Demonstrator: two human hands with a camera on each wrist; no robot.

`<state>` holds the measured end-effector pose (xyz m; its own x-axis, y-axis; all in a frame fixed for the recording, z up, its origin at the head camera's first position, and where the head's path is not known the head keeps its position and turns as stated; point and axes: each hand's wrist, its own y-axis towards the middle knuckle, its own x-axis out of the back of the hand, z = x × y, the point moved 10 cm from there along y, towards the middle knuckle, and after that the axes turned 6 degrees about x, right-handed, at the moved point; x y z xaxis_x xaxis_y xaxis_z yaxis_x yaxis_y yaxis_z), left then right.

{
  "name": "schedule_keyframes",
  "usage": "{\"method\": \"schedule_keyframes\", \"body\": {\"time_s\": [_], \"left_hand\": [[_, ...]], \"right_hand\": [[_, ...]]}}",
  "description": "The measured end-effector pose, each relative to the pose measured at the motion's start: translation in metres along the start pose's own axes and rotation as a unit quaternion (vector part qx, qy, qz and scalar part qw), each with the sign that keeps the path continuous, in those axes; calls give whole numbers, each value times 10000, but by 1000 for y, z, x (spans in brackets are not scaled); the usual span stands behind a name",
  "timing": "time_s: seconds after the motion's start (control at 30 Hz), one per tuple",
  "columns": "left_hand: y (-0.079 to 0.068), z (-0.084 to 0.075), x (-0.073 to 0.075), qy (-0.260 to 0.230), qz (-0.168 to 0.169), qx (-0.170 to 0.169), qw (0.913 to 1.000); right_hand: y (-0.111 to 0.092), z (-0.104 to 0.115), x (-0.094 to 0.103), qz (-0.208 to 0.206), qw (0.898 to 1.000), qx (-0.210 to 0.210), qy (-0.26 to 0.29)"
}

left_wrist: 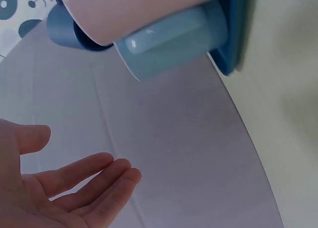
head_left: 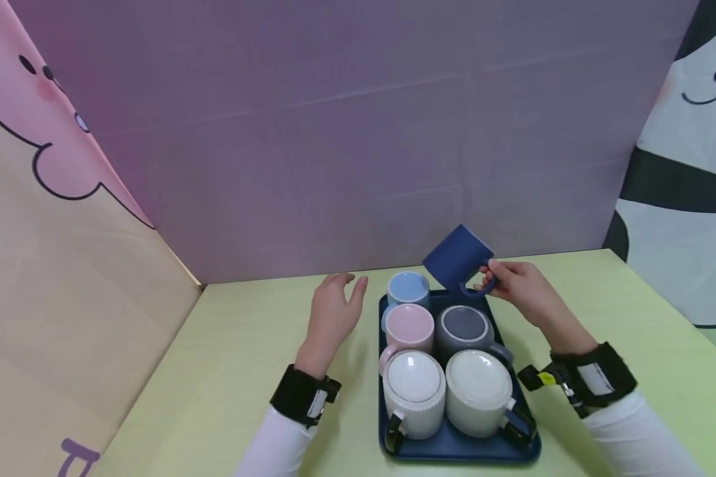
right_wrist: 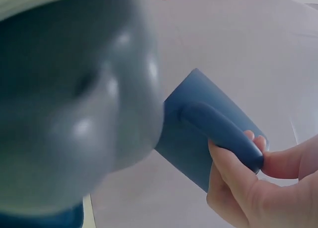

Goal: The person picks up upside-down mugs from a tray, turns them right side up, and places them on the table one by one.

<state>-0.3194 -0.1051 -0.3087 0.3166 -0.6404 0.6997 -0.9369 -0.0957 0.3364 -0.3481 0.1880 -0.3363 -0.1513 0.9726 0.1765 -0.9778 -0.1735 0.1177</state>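
Observation:
A dark blue mug (head_left: 458, 257) hangs tilted above the far right corner of the tray (head_left: 453, 449). My right hand (head_left: 522, 291) pinches its handle (right_wrist: 223, 133) between thumb and fingers. On the navy tray stand a light blue mug (head_left: 408, 287) at the back left, a pink mug (head_left: 410, 326) and a grey mug (head_left: 465, 328) in the middle row, and two white mugs, the left one (head_left: 414, 384) and the right one (head_left: 479, 384), in front. Left of the tray, my left hand (head_left: 334, 315) is raised with fingers loosely bent, touching nothing.
The tray sits on a pale yellow-green table (head_left: 244, 344). A grey-purple panel (head_left: 334, 165) rises along the back edge. Printed cloth walls stand at both sides, a pink figure (head_left: 71, 152) on the left and a panda (head_left: 686, 179) on the right.

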Motion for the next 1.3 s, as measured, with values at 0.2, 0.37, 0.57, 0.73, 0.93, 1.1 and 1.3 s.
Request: {"method": "schedule_keyframes", "body": {"time_s": [0.2,0.37,0.57,0.73,0.93,1.1,1.3], "left_hand": [[0,-16,-2,-384,184,55,9991],[0,-30,-5,-670,385,47,9970],[1,-48,-10,-905,617,-112,9939],[3,-64,-12,-1101,812,-225,9903],[4,-81,-17,-1180,1035,-186,9874],[4,-92,-22,-1256,1060,-133,9863],[0,-102,-30,-1397,1267,-89,9820]], "right_hand": [[0,7,-7,93,9946,-58,1031],[-1,10,-10,36,9861,-113,1657],[-1,14,-10,-13,9804,-110,1968],[-4,20,-8,1,9781,-177,2076],[-8,30,-10,29,9602,-191,2786],[-9,36,-14,-1,9550,-239,2958],[-10,44,-22,76,9526,-186,3035]]}}
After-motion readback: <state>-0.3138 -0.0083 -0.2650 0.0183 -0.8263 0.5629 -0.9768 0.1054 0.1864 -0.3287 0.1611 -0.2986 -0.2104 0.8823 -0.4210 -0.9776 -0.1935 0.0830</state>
